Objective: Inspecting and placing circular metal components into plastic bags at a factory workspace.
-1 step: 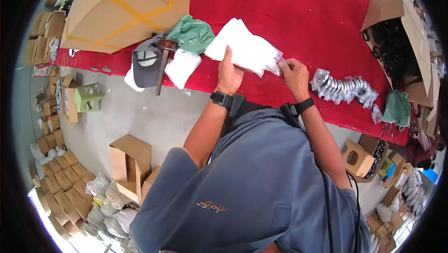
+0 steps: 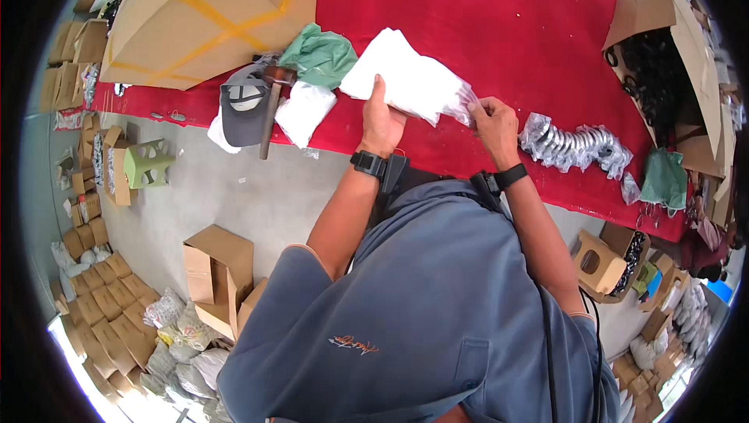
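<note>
A white stack of thin plastic bags (image 2: 402, 76) rests in my left hand (image 2: 380, 123), whose thumb lies over its near edge with the fingers underneath. At the stack's right end, clear crinkled plastic shows, and my right hand (image 2: 495, 125) pinches it between thumb and fingertips. To the right of that hand, on the red cloth, lies a row of shiny metal rings (image 2: 573, 146) wrapped in clear plastic. A white packet (image 2: 306, 113) and a crumpled green bag (image 2: 320, 56) lie to the left of my left hand.
Left, a large cardboard box (image 2: 207, 17) stands on the red-covered table (image 2: 468, 17), near a dark cap (image 2: 243, 115) and a hammer (image 2: 271, 115). An open box (image 2: 663, 72) of black parts and a green bag (image 2: 665, 180) are at right. A green stool (image 2: 147, 163) stands on the floor.
The white bags have shifted very slightly left with my left hand, while my right hand has edged a little to the right.
</note>
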A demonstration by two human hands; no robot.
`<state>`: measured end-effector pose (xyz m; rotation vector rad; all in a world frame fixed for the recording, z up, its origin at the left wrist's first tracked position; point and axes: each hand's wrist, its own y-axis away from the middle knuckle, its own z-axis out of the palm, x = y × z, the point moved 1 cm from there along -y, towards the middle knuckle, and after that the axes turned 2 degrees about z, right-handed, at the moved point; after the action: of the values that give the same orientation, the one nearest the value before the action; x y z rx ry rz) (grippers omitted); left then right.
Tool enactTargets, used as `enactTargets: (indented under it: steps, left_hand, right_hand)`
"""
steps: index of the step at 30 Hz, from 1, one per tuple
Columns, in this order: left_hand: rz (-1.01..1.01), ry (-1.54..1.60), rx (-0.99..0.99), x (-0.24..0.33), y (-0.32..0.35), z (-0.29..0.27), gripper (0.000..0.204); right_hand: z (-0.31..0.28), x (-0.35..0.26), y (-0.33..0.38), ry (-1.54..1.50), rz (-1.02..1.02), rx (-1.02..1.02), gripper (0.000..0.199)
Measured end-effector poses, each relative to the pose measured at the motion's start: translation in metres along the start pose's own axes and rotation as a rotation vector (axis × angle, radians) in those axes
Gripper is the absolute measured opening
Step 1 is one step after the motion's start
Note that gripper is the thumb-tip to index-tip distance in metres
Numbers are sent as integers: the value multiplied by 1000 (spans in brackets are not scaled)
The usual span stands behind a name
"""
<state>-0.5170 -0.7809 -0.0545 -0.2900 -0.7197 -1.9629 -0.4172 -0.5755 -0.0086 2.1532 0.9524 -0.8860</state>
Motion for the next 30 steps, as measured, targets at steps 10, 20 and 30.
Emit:
enactTargets:
  steps: [10,20,30]
  left_hand:
    - [76,-91,-2,64,-26,-42,54]
    - [68,-165,378,143,-106,-194,67]
    - [-151,-481,678,161,-89,-293,66]
  right_hand:
    - [-36,26,8,-521,173,-176,20]
    - [-56,22,16,-723,172,-90,25]
    - [-72,17,18,-919,112,-119,15]
